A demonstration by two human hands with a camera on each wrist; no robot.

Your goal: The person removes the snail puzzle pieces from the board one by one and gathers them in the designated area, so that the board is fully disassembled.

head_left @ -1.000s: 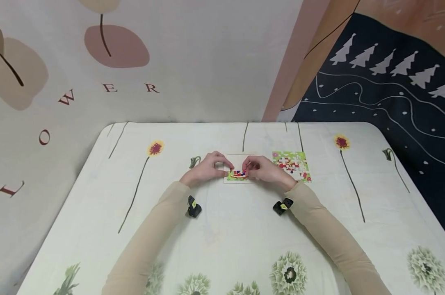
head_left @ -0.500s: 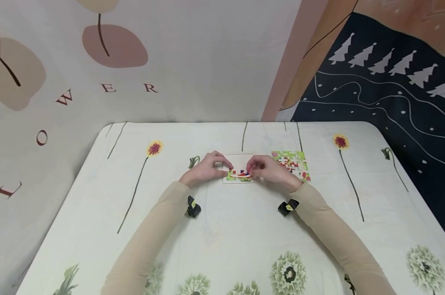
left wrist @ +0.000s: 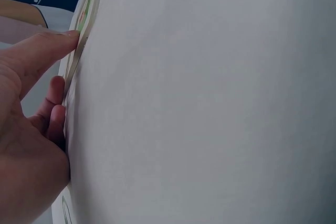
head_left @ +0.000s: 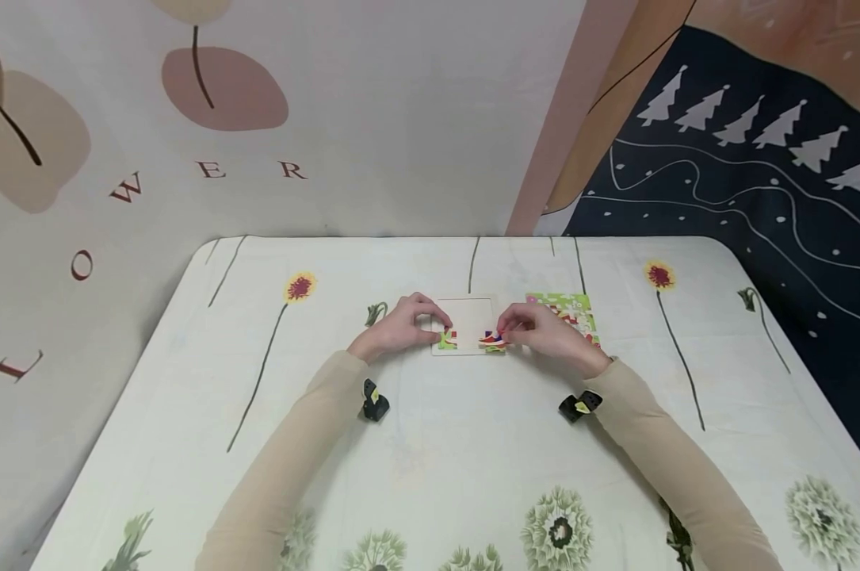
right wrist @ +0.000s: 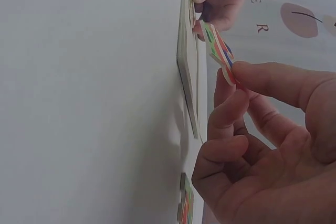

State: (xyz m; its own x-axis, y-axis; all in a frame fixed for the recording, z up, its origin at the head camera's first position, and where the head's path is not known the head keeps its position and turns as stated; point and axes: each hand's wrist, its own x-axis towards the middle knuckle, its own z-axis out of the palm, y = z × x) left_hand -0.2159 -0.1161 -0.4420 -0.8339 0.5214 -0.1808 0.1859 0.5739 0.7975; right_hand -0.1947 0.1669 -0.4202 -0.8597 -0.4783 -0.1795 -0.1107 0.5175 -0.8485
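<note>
A shallow white puzzle tray (head_left: 465, 313) lies flat near the middle of the table. At its lower left corner, a small green, red and white puzzle piece (head_left: 448, 341) sits under the fingertips of my left hand (head_left: 404, 327), thumb and index finger at its edges. My right hand (head_left: 544, 335) pinches a puzzle piece (right wrist: 219, 51) with red, blue, white and green print between thumb and fingers. In the right wrist view that piece is tilted and raised off the tray. From the left wrist, the thumb touches the tray's edge; the piece is mostly hidden there.
Right of the tray lies a square cluster of puzzle pieces (head_left: 561, 301), green with red and white, partly covered by my right hand. A white flower-print cloth (head_left: 430, 460) covers the table. Black wrist cameras (head_left: 375, 400) sit at both wrists.
My right hand has moved right with its piece, away from the left one, opening a gap along the tray's lower part. My left hand has stayed in place.
</note>
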